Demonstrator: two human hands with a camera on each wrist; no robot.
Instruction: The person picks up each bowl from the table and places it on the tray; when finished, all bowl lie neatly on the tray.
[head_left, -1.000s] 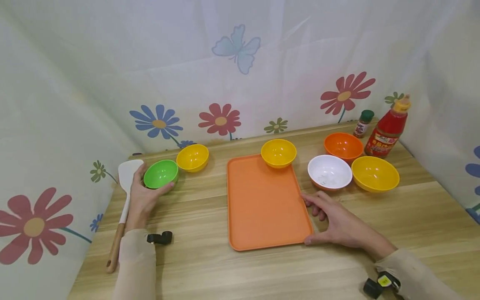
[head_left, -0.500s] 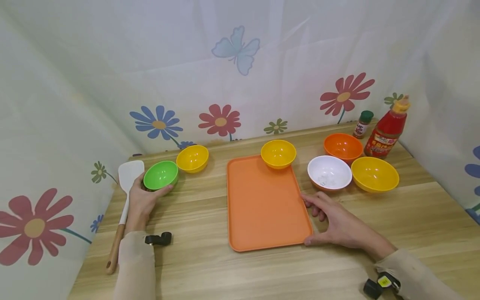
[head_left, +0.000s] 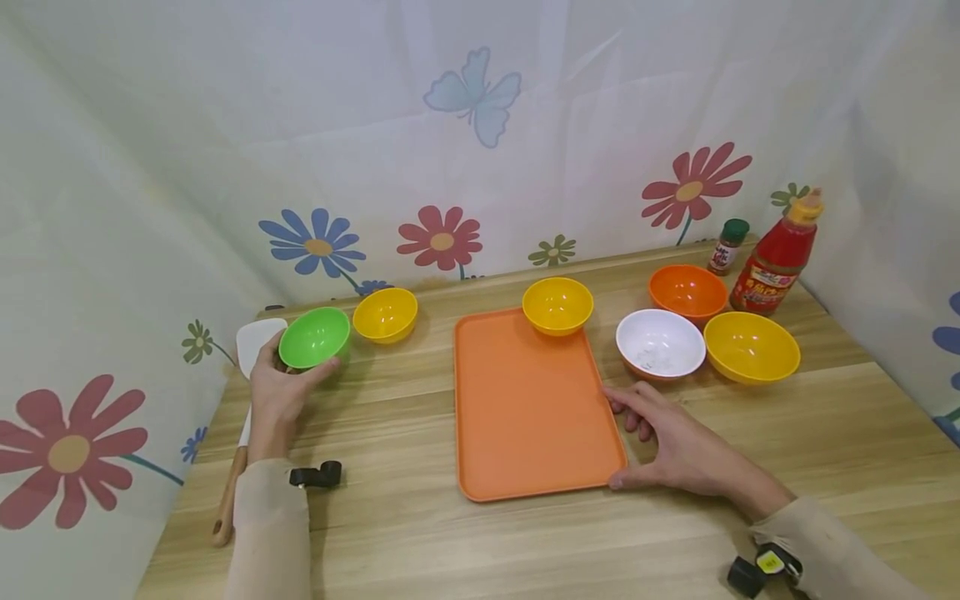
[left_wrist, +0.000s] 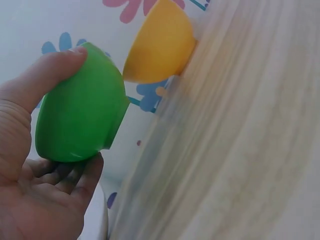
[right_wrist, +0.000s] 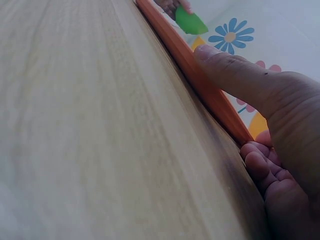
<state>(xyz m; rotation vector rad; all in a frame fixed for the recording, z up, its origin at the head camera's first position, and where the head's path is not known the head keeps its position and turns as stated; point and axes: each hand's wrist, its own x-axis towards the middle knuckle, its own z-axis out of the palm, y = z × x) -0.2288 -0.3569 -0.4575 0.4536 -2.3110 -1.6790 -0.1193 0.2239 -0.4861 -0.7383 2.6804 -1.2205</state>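
My left hand holds a small green bowl by its sides, thumb on one side and fingers on the other. In the left wrist view the green bowl is tilted, and its base is off the table. A yellow bowl stands just to its right. At the right edge of an orange tray, my right hand holds the rim near the front corner. The right wrist view has the thumb on the rim of the tray, with the other fingers curled at its side.
Another yellow bowl sits on the tray's back right corner. To the right stand white, orange and larger yellow bowls, a red sauce bottle and a green-capped jar. A white spatula lies at far left.
The green bowl has risen from the table in my left hand and shifted slightly left and up, covering part of the spatula. My right hand and the tray have stayed in place.
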